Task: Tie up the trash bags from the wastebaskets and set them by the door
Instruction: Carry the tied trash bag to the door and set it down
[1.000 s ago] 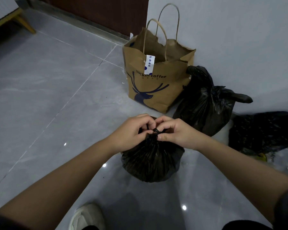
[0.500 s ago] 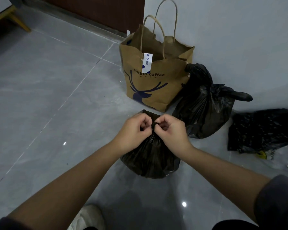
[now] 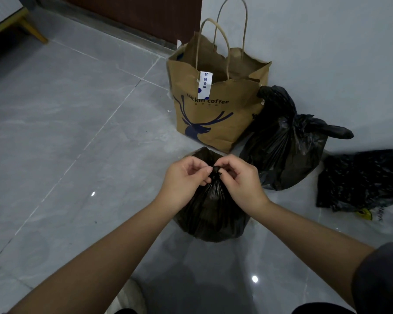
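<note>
Knot (image 3: 216, 172) pinched in curled fingers (image 3: 203, 172) of left hand (image 3: 183, 179) and right hand (image 3: 242, 181).
Thin trash bag (image 3: 211, 215) may be torn if pulled hard toward 9 and 3 o'clock.

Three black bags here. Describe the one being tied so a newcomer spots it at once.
Find the brown paper coffee bag by the grey wall. Just in front of it, nearer the camera, a small black trash bag sits on the floor. Unlike the knotted black bag and the slumped black bag to the right, its neck is pinched by the left hand and right hand.
</note>
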A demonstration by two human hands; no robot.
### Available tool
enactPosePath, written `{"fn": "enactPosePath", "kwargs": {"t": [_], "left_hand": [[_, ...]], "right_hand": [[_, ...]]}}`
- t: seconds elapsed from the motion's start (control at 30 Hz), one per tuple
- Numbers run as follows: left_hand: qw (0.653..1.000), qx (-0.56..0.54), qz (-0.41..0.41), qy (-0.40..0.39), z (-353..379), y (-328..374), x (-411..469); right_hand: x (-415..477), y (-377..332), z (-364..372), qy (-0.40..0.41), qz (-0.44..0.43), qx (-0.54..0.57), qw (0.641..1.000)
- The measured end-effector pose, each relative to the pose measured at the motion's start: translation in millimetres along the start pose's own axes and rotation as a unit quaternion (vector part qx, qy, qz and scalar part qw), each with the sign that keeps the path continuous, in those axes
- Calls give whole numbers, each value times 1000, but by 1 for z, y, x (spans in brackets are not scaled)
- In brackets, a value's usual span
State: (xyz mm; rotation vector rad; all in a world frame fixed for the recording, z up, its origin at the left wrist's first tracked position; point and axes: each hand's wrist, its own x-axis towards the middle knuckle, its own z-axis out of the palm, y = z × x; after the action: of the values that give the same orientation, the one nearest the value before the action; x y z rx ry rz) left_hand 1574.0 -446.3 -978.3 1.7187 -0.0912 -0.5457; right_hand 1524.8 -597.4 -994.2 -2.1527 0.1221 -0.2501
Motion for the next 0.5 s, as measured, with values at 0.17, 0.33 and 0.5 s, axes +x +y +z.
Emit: {"fn": "enactPosePath", "kwargs": {"t": [0.17, 0.33, 0.5], "left_hand": [[998, -38, -34, -33, 0, 7, 0], [997, 44, -1, -69, -4, 9, 3], [979, 173, 77, -75, -10, 11, 6]], "right_hand": [[0, 0, -2, 3, -18, 9, 1000], [0, 2, -3, 8, 7, 44, 999], [3, 4, -3, -14, 16, 68, 997]]}}
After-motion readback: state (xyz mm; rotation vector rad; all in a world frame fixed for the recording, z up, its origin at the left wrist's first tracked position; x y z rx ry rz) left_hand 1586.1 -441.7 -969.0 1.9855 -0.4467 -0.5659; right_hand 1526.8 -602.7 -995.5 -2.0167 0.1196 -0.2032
